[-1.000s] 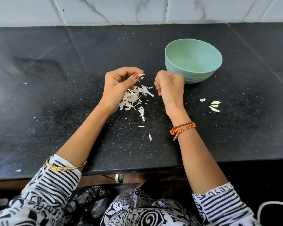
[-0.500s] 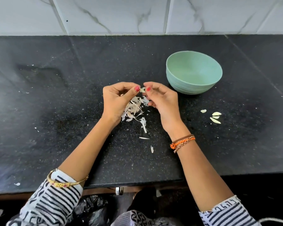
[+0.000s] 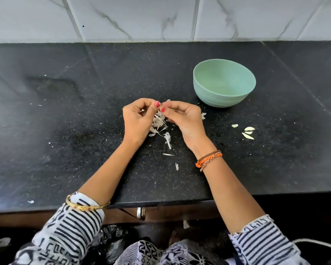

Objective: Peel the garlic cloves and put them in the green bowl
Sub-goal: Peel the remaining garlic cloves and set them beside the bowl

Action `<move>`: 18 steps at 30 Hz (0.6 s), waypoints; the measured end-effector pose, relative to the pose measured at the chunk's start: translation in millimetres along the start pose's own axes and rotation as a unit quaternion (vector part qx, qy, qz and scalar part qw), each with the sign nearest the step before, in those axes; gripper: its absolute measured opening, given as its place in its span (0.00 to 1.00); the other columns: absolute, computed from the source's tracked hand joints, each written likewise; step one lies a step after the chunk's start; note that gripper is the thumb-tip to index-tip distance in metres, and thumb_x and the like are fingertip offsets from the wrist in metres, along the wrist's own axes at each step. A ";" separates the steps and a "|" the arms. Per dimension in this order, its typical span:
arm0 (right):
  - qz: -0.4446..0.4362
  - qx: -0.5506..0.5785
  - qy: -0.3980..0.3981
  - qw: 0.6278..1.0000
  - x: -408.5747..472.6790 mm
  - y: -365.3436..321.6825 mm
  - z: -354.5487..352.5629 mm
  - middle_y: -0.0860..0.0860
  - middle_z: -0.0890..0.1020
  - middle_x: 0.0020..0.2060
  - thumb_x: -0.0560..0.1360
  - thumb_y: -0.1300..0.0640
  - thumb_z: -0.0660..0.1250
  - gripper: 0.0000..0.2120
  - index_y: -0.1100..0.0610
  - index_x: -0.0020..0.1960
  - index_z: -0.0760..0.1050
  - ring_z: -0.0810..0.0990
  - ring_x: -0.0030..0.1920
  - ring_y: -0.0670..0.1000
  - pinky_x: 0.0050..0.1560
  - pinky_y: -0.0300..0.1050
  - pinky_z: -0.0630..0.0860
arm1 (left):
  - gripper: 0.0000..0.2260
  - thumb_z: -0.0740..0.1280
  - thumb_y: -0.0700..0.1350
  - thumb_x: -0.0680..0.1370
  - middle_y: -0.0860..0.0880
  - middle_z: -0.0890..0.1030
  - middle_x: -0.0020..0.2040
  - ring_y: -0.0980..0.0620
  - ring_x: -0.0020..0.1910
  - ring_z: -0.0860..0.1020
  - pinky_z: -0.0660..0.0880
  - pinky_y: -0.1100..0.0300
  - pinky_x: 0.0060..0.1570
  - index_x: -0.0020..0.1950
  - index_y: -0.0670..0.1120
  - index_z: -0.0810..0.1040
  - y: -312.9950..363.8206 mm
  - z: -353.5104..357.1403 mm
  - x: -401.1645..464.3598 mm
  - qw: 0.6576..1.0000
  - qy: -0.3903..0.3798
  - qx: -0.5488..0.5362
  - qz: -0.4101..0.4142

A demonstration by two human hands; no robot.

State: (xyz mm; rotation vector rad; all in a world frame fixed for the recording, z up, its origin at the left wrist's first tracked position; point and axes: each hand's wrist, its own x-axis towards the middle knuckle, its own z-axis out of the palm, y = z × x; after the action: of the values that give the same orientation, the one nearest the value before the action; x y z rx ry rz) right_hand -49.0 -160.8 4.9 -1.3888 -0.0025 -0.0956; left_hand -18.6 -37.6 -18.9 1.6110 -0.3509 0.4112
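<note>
My left hand (image 3: 138,119) and my right hand (image 3: 185,119) meet over the black counter, thumbs tip to tip. Between their curled fingers they pinch a garlic clove (image 3: 168,100), almost wholly hidden; only a pale tip shows above my right fingers. A heap of papery garlic skins (image 3: 160,124) lies under and between the hands. The green bowl (image 3: 224,83) stands upright to the right and behind my right hand, and it looks empty. Three pale garlic pieces (image 3: 247,132) lie on the counter right of my right hand.
The black stone counter (image 3: 75,131) runs to a white tiled wall (image 3: 141,18) at the back. Its front edge is just before my forearms. Loose skin scraps (image 3: 177,166) are scattered toward the front. A black plastic bag (image 3: 113,240) sits below the counter edge.
My hands were apart a second ago, then came together at the thumbs. My right hand has turned to take the clove that my left hand held.
</note>
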 end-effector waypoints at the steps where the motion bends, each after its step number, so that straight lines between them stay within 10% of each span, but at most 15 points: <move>1: 0.013 -0.001 -0.012 1.000 -0.7 -1.7 -0.1 0.44 0.82 0.29 0.70 0.70 0.68 0.06 0.60 0.41 0.79 0.79 0.33 0.39 0.35 0.30 0.73 | 0.04 0.67 0.47 0.73 0.62 0.79 0.32 0.64 0.32 0.75 0.71 0.69 0.36 0.38 0.51 0.77 1.2 -0.4 -3.7 1.000 0.006 0.009 0.006; 6: -0.005 -0.067 0.108 0.992 -5.6 -4.0 -13.2 0.46 0.81 0.36 0.72 0.68 0.67 0.09 0.57 0.48 0.80 0.77 0.36 0.38 0.41 0.33 0.74 | 0.18 0.59 0.47 0.76 0.56 0.65 0.24 0.59 0.26 0.61 0.60 0.62 0.28 0.27 0.44 0.64 6.2 -7.8 -17.8 0.997 0.047 0.065 0.025; 14: -0.106 -0.398 0.439 0.799 -30.4 1.5 -66.8 0.57 0.83 0.43 0.73 0.61 0.66 0.07 0.59 0.48 0.82 0.79 0.43 0.55 0.44 0.37 0.67 | 0.12 0.60 0.35 0.72 0.49 0.77 0.51 0.58 0.43 0.71 0.67 0.65 0.43 0.52 0.42 0.77 7.4 0.0 -20.2 0.959 -0.109 0.238 0.112; 18: -0.043 -0.389 0.521 0.759 -33.4 3.9 -85.3 0.56 0.82 0.50 0.73 0.67 0.61 0.13 0.59 0.52 0.81 0.77 0.52 0.58 0.44 0.35 0.65 | 0.18 0.52 0.43 0.70 0.47 0.81 0.41 0.55 0.44 0.68 0.67 0.63 0.43 0.45 0.40 0.80 7.6 0.1 -23.7 0.956 -0.133 0.226 0.132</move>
State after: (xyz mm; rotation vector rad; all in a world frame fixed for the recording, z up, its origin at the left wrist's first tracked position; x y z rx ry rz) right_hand -86.6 -241.6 -16.4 -1.9883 1.0153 -1.0445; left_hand -43.2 -38.8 -23.1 2.0839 -0.7231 0.5025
